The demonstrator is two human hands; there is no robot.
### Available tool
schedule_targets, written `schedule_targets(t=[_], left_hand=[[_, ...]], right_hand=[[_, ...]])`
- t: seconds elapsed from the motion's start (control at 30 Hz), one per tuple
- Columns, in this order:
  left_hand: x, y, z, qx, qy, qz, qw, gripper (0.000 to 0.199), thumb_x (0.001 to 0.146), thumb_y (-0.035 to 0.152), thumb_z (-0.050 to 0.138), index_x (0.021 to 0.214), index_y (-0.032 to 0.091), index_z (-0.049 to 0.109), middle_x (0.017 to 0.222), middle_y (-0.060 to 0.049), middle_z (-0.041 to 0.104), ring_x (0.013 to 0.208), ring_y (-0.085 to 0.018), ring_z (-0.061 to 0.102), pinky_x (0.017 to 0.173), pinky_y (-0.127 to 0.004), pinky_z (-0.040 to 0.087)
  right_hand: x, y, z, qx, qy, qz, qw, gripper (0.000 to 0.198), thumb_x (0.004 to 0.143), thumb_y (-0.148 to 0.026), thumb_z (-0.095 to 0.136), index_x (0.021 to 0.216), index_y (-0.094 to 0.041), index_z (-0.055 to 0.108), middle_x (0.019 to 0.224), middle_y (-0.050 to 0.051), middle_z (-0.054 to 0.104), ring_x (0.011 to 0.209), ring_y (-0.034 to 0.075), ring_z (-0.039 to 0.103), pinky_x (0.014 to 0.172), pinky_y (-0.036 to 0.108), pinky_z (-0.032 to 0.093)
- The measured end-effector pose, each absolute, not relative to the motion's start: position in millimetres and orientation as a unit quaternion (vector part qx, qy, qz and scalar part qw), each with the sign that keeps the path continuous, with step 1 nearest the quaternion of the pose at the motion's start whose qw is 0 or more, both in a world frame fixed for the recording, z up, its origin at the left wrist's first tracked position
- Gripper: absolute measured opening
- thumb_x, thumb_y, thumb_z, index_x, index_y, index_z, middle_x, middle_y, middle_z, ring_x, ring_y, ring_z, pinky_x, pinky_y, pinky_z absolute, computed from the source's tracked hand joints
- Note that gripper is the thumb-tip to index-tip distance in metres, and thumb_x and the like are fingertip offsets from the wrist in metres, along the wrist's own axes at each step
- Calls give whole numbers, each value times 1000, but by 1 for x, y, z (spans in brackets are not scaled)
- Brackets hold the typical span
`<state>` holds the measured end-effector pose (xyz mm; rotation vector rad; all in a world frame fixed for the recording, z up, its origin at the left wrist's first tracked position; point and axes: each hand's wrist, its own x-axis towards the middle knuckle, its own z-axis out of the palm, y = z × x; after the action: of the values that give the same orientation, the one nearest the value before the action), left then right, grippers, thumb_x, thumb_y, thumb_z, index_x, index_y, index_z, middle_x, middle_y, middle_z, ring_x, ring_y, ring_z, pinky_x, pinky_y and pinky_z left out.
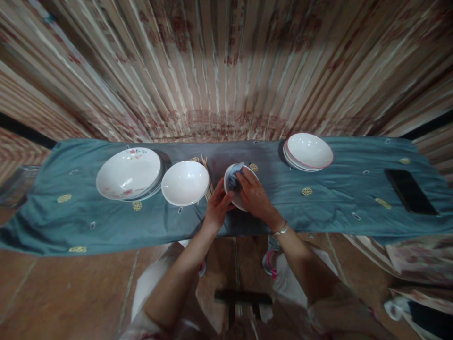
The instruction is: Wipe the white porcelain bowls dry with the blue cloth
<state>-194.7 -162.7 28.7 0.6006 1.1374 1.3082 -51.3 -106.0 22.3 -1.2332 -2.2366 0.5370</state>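
- writing: small dark-and-white tags printed on the teal tablecloth (116,226), too small to read; yellow motifs among them
- hands, 2: left hand (218,200) closed on the side of one small white bowl (239,201), thumb over the near rim; right hand (255,192) inside that bowl, fingers bent onto one blue-grey cloth (233,174); how tight that grip is, can't tell
- held bowl: 1, tilted, above the table's middle, near its front edge
- white bowl (186,183): 1, plain, left of the hands; just beside it, several chopsticks (204,161), partly hidden, count not clear
- floral dishes (128,174): one stack, far left, at least 2; red and blue flowers inside the top one
- red-rimmed bowls (309,151): one stack, right of the hands, near the back edge; probably 3
- smartphone (411,191): 1, far right, screen dark
- bracelet (281,229): 1, right wrist
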Motion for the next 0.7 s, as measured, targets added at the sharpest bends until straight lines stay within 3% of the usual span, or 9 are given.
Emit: schedule_targets(t=[0.33,0.7], left_hand=[[-194,-162,29,262,495,563,609,84,66,49,86,142,28,57,109,-6,74,100,-27,68,77,-36,61],[-195,-162,32,273,494,555,610,90,65,54,85,144,26,54,109,-7,73,99,-25,68,76,-34,61]], right_hand=[[-50,-110,40,-536,-824,90,164,46,93,-11,42,137,-8,57,153,22,47,137,39,41,107,55,39],[-39,-114,57,-545,-837,11,43,29,96,-15,45,111,-9,69,141,17,59,116,32,54,92,42,40]])
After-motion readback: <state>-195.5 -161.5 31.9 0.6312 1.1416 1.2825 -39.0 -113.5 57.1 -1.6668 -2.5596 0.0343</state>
